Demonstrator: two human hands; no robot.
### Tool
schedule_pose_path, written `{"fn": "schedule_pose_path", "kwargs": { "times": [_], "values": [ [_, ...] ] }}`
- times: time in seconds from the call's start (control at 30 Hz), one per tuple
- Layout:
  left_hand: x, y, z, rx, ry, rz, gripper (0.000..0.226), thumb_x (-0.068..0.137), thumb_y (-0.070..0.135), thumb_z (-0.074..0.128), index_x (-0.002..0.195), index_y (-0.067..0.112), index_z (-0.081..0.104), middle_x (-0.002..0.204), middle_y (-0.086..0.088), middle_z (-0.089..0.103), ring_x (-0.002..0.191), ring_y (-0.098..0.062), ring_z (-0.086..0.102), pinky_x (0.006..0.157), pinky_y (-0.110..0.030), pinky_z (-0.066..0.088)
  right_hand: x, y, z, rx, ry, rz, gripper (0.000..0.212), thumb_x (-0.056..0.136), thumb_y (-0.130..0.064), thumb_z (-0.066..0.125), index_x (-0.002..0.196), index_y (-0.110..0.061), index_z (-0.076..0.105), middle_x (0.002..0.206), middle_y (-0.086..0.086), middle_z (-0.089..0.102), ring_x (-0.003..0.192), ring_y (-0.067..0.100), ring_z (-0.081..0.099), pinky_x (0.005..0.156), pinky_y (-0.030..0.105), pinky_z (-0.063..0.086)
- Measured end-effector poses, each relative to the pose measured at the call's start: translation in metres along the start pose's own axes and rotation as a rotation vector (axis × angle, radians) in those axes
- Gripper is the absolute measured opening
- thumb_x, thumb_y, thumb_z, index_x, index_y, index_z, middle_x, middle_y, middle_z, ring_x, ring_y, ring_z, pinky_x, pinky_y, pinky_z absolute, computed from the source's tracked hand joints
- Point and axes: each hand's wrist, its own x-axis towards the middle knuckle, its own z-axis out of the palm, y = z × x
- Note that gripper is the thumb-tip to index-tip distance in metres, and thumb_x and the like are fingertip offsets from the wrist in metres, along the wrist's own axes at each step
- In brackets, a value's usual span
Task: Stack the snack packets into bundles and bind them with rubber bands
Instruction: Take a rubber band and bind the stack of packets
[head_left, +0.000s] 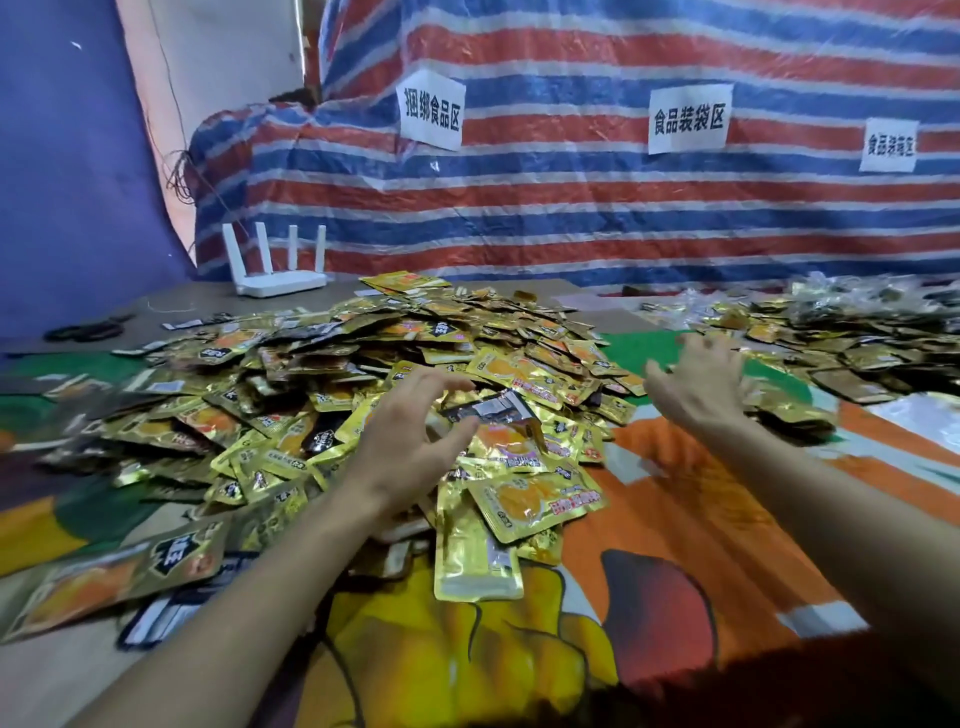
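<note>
**A:** Where are the snack packets (363, 374)?

**B:** Heaped loose on the counter (197, 304), pointing every way. A second heap (831, 332) lies far right.

**A:** The hands?

**B:** The left hand (410, 447) hovers over the heap, fingers curved wide about a dark packet (493, 408) whose long axis runs left to right. I cannot tell if they touch. The right hand (696, 379) is blurred, fingers spread, holding nothing, above the cartoon cloth (675, 519).

**A:** The room?

**B:** A striped tarp (571, 218) with paper signs (430, 111) hangs behind. A white router (280, 280) stands back left.

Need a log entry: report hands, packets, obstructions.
Left hand open over packet pile. Right hand open, blurred, right of it. Packets loose, no bundle seen. Nothing blocks either hand.
</note>
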Motion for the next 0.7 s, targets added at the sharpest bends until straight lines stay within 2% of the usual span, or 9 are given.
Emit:
{"fn": "schedule_pose_path", "kwargs": {
  "times": [0.1,0.27,0.37,0.43,0.5,0.6,0.7],
  "values": [
    [0.001,-0.004,-0.007,0.072,-0.017,0.010,0.032,0.094,0.023,0.070,0.124,0.016,0.063,0.126,0.004,0.056,0.117,-0.015,0.054,0.100,-0.048,0.051,-0.040,-0.046,0.004,0.148,-0.235,-0.282,0.052,0.094,-0.038,0.061,0.139,-0.014,0.053,0.144,0.015,0.050,0.132,0.030,0.045,0.112,0.047,0.037],
    [-0.002,0.000,-0.027,0.191,-0.167,-0.033,0.045,0.088,0.035,0.075,0.128,0.025,0.058,0.130,0.008,0.051,0.122,-0.015,0.051,0.102,-0.039,0.045,-0.086,-0.083,0.005,0.204,-0.466,-0.578,0.061,0.093,-0.041,0.068,0.146,-0.017,0.050,0.149,0.009,0.048,0.137,0.025,0.043,0.110,0.036,0.037],
    [-0.009,0.001,-0.044,0.351,-0.311,-0.087,0.072,0.078,0.049,0.081,0.140,0.029,0.049,0.144,0.005,0.043,0.132,-0.017,0.044,0.111,-0.044,0.040,-0.093,-0.091,0.002,0.118,-0.689,-0.659,0.082,0.082,-0.050,0.079,0.151,-0.023,0.043,0.155,0.007,0.041,0.140,0.025,0.041,0.108,0.035,0.038],
    [-0.016,0.000,-0.055,0.466,-0.450,-0.142,0.096,0.072,0.057,0.083,0.151,0.033,0.034,0.155,0.004,0.031,0.141,-0.019,0.034,0.117,-0.050,0.033,-0.094,-0.090,-0.002,-0.048,-0.826,-0.706,0.107,0.070,-0.052,0.088,0.157,-0.032,0.030,0.161,0.004,0.027,0.146,0.025,0.030,0.116,0.043,0.035],
    [-0.023,0.002,-0.063,0.530,-0.567,-0.192,0.113,0.068,0.060,0.084,0.158,0.033,0.020,0.162,0.005,0.020,0.147,-0.020,0.025,0.120,-0.050,0.027,-0.092,-0.087,-0.004,-0.232,-0.884,-0.715,0.123,0.063,-0.049,0.092,0.158,-0.042,0.016,0.164,0.000,0.013,0.151,0.027,0.018,0.119,0.052,0.031],
    [-0.036,0.009,-0.070,0.585,-0.589,-0.148,0.116,0.071,0.059,0.083,0.160,0.033,0.013,0.165,0.010,0.013,0.150,-0.016,0.019,0.122,-0.045,0.025,-0.092,-0.082,-0.003,-0.363,-0.910,-0.710,0.124,0.067,-0.043,0.091,0.158,-0.045,0.007,0.165,-0.002,0.006,0.153,0.029,0.010,0.119,0.055,0.029],
    [-0.048,0.014,-0.087,0.558,-0.610,-0.140,0.106,0.071,0.052,0.084,0.156,0.037,0.023,0.159,0.013,0.020,0.144,-0.012,0.025,0.120,-0.038,0.029,-0.096,-0.076,-0.006,-0.360,-0.886,-0.722,0.119,0.070,-0.041,0.088,0.159,-0.042,0.008,0.166,-0.002,0.007,0.154,0.027,0.008,0.120,0.052,0.029]
  ]
}}
